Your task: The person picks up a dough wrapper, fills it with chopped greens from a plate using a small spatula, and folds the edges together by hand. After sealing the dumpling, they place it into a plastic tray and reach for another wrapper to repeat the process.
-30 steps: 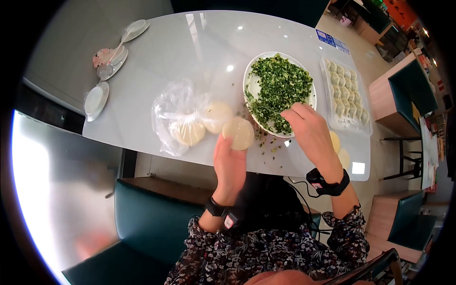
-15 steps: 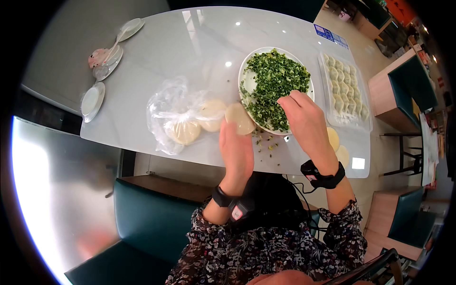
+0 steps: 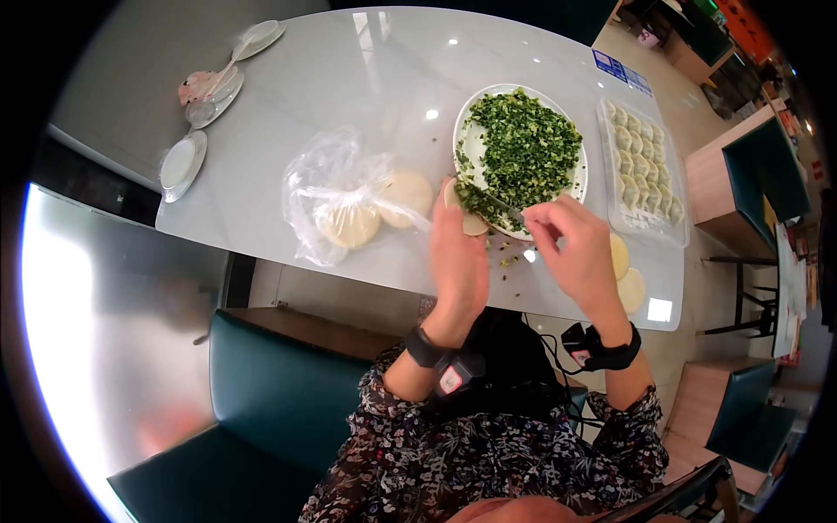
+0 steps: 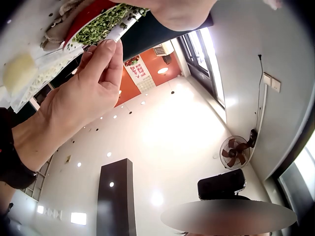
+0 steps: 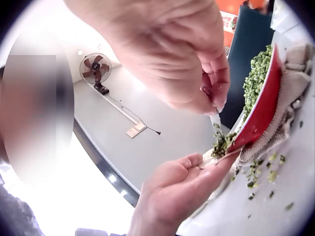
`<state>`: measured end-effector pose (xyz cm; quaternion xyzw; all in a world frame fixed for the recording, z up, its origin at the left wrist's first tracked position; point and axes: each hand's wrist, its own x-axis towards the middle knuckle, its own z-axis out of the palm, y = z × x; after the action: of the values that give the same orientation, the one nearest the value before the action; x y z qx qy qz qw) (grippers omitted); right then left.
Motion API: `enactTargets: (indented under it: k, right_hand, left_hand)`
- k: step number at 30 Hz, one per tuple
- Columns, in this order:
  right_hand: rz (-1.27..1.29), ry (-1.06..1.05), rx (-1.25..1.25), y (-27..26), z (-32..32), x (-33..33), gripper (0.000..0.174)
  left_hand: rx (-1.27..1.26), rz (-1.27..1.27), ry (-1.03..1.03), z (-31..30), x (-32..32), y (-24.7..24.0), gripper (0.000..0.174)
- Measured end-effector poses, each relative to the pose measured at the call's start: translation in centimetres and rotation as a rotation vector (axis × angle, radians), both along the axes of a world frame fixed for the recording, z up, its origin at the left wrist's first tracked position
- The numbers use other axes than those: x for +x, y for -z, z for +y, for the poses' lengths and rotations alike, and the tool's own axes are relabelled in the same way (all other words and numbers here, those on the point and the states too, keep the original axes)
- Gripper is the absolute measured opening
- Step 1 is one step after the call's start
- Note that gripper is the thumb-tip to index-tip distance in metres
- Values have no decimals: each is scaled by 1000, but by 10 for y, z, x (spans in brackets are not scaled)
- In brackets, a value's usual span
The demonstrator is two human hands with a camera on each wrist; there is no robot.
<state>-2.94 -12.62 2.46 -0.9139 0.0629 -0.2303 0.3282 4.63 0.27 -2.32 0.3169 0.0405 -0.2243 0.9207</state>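
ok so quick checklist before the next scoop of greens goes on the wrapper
1. Wrapper held in the left hand: ok, held up at the plate's near rim.
2. Thin utensil pinched in the right hand: ok.
3. Greens on the utensil's tip: ok, the right wrist view shows a clump at the rim.
4. Wrapper under the edge of the plate: ok in the right wrist view.
5. Spills: not ok, loose bits lie on the table by the plate.
6. Free room in the dumpling tray: cannot tell.
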Motion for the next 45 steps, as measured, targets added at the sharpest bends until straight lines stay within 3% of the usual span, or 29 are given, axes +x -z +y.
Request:
enactTargets:
  k: [1, 3, 6, 13, 16, 18, 21, 22, 27, 31, 34, 36, 39, 43, 45]
  right_hand:
    - [0, -3, 1, 2, 4, -3, 13]
    - [-113, -73, -398, 9, 12, -10, 22]
    - [-160, -130, -523, 15, 19, -16, 29]
    - [-167, 74, -414, 7, 3, -23, 18]
    - [-106, 77, -240, 20, -4, -20, 15]
    - [-17, 70, 53, 22, -1, -20, 16]
    - [-47, 59, 89, 19, 4, -21, 18]
    - [-46, 58, 90, 19, 6, -21, 18]
    - [-163, -108, -509, 21, 23, -33, 25]
    - [-195, -65, -517, 15, 22, -37, 23]
    - [-167, 85, -384, 13, 15, -38, 18]
    - [-49, 123, -29, 15, 13, -35, 14]
    - [-51, 96, 171, 21, 16, -32, 14]
    - [-86, 98, 169, 31, 30, -35, 15]
    - [-153, 12, -201, 37, 31, -37, 20]
  left_hand:
    - [1, 0, -3, 0, -1, 0, 47]
    - [8, 1, -14, 0, -2, 1, 46]
    - [4, -54, -12, 0, -4, 6, 45]
    - [-62, -8, -61, 0, -13, 3, 45]
    - [-82, -31, -72, -2, -16, 4, 45]
    - [-80, -23, -73, -3, -18, 5, 45]
    - [-43, -48, -88, -4, -19, 5, 45]
    - [-42, -48, -89, -4, -19, 5, 45]
    - [2, -45, -106, -6, -21, 9, 45]
    - [-56, -10, -123, -7, -21, 6, 45]
    - [-94, 0, -104, -5, -24, 3, 49]
    - [-102, 20, -120, -5, -27, 3, 48]
    - [-104, 67, -126, -5, -30, 2, 46]
    - [-123, 13, -126, -4, -29, 7, 44]
    - [-93, 9, -134, -3, -30, 5, 43]
